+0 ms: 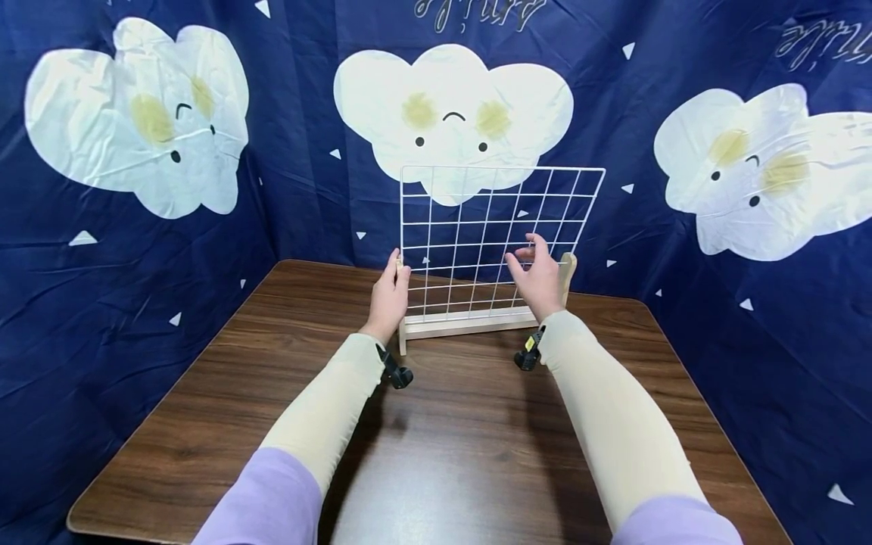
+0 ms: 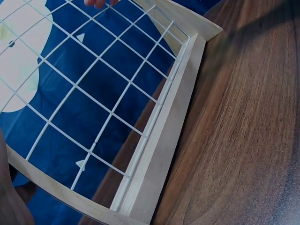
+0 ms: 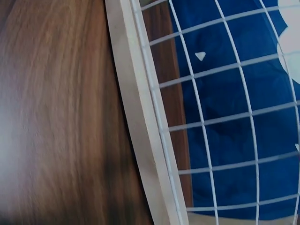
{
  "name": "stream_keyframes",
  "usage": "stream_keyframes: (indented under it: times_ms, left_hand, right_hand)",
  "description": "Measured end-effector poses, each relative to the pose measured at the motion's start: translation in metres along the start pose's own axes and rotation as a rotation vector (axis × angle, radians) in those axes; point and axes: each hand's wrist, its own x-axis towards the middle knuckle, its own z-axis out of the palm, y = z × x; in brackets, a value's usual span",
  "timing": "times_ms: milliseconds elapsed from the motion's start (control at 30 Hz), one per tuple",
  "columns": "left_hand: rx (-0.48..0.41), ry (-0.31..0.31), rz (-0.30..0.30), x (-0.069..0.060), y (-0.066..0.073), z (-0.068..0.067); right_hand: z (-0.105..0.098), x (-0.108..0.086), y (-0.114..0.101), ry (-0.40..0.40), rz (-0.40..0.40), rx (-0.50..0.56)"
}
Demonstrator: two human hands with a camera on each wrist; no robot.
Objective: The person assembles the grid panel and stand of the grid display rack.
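A white wire grid panel (image 1: 485,221) stands upright, leaning back a little, in a pale wooden stand (image 1: 470,325). My left hand (image 1: 388,301) grips the stand's left upright, thumb on the near side; only part of that hand shows at the left wrist view's edge. In front of the grid's right part is my right hand (image 1: 538,281), thumb and fingers spread with nothing between them. Whether it touches the wires I cannot tell. Beside it rises the right upright (image 1: 568,274). The right wrist view shows the grid's lower edge seated along the wooden base bar (image 3: 140,117).
The stand is on a brown wood-grain table (image 1: 450,424), towards its back edge. Dark blue cloth (image 1: 300,151) with white clouds hangs behind and at both sides. A small black camera is strapped to each wrist.
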Motion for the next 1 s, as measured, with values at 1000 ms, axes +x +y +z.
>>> stream_keyframes:
  times_ms: [1000]
  left_hand:
    - [-0.003, -0.004, -0.008, 0.000, -0.001, 0.000]
  right_hand:
    - [-0.067, 0.016, 0.065, 0.134, 0.212, -0.217]
